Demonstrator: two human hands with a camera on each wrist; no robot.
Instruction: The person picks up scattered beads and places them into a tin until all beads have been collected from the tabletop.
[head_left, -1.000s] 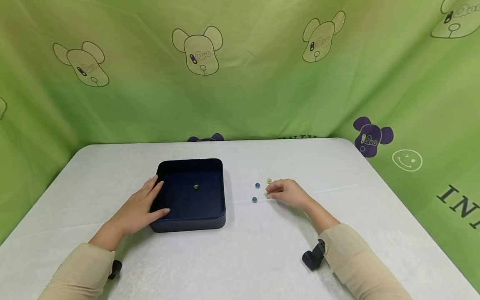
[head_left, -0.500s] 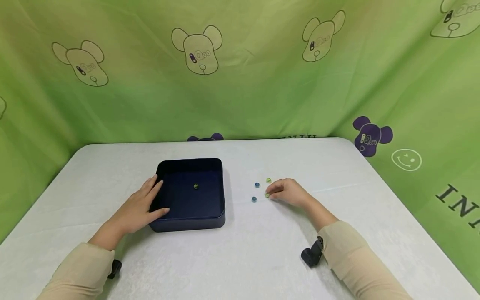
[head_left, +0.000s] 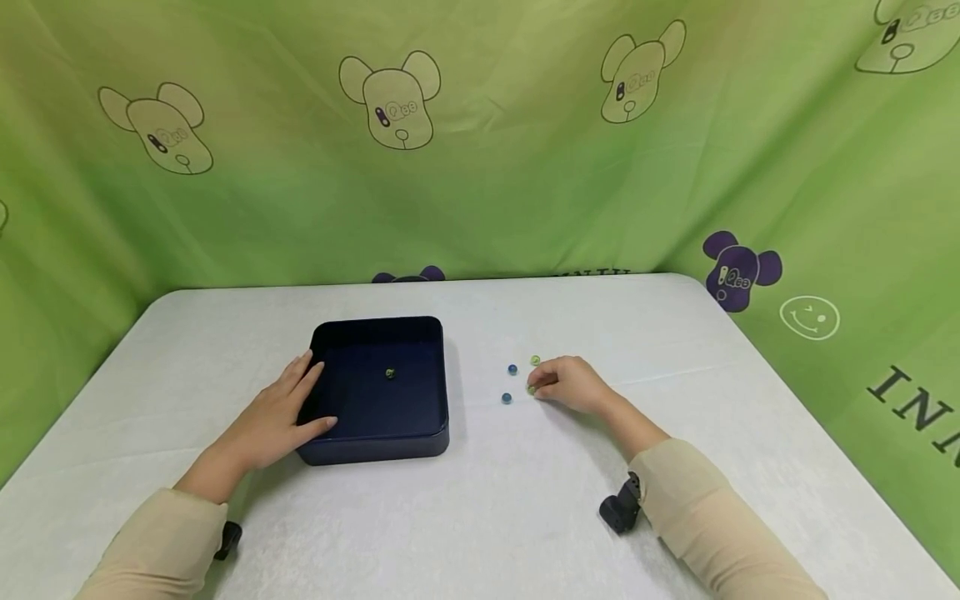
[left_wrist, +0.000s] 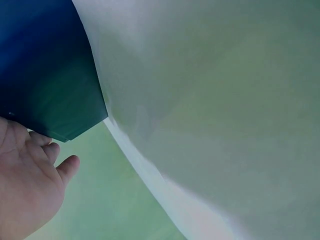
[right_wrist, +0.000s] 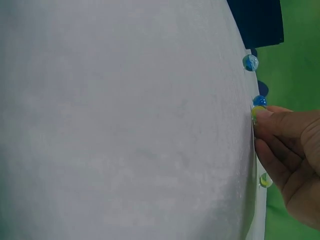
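Table [head_left: 480, 517]: over the last second we see hardly anything shift on it, so we judge the pick-up begun but not finished.
Left hand [head_left: 270, 421]: fingers apart, resting over the left rim of the dark blue box [head_left: 375, 450], as before.
Near blue marble [head_left: 506, 398]: loose between the box and the right hand [head_left: 572, 387].
Right fingers: thumb and fingertips clamped on the yellow-green marble [right_wrist: 257, 112]; we cannot tell whether it is off the table.
Right wrist view: gives us that pinch, which the head view partly hides.
Head view: alone shows us the boxed green marble [head_left: 390, 373], lying inside the box.
Far blue marble [head_left: 512, 369], far green marble [head_left: 535, 360]: loose beyond the pinched one.
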